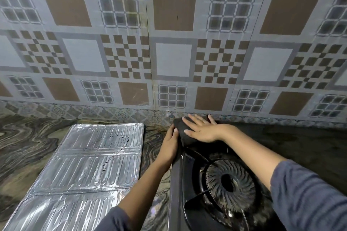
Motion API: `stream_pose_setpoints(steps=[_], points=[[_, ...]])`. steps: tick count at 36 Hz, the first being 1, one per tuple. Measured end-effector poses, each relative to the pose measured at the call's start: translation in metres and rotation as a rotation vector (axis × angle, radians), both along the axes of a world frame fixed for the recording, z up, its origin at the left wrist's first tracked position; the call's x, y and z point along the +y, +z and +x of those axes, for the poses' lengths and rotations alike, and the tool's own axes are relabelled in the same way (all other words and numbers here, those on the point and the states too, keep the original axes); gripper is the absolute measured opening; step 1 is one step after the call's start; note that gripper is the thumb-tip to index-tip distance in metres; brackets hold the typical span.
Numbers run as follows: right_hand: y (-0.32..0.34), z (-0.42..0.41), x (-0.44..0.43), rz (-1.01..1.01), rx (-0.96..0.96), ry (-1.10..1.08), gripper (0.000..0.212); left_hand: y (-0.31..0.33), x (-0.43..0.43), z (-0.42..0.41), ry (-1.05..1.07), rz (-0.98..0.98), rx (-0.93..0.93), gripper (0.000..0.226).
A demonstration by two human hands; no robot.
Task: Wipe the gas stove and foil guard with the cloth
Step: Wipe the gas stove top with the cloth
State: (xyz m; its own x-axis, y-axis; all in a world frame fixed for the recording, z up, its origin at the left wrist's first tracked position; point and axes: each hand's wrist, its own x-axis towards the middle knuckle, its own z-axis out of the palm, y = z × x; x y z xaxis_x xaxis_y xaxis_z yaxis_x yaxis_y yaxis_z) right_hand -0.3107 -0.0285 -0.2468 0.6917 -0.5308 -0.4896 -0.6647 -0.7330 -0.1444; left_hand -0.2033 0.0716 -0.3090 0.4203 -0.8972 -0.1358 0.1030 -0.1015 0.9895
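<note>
A black gas stove (189, 184) with a round ribbed burner (230, 180) stands at the lower right of the counter. A dark cloth (183, 138) lies on the stove's far left corner. My right hand (203, 129) rests flat on the cloth, fingers spread, pointing left. My left hand (170, 146) grips the stove's left edge, its fingers touching the cloth's side. The silver foil guard (80, 170) lies flat on the counter left of the stove, with dark specks on its ribbed panels.
The marbled brown counter (28, 146) runs left and behind the foil. A patterned tiled wall (172, 43) stands right behind the stove and the foil. A narrow strip of counter separates the foil from the stove.
</note>
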Motion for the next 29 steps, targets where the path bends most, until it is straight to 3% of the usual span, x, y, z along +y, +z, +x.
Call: stream_pose_setpoints(steps=[6, 15, 19, 29], points=[[0.002, 0.003, -0.008, 0.01, -0.039, -0.023, 0.06, -0.001, -0.005, 0.001, 0.03, -0.016, -0.028, 0.038], [0.004, -0.015, -0.03, 0.035, -0.073, -0.01, 0.061, 0.005, -0.025, 0.004, -0.002, -0.006, -0.254, 0.041], [0.002, -0.035, -0.044, 0.028, -0.089, -0.055, 0.059, 0.004, -0.034, 0.007, -0.024, 0.054, -0.436, 0.049], [-0.004, -0.068, -0.054, -0.019, -0.13, -0.101, 0.055, 0.009, -0.053, 0.012, -0.116, 0.08, -0.931, 0.038]])
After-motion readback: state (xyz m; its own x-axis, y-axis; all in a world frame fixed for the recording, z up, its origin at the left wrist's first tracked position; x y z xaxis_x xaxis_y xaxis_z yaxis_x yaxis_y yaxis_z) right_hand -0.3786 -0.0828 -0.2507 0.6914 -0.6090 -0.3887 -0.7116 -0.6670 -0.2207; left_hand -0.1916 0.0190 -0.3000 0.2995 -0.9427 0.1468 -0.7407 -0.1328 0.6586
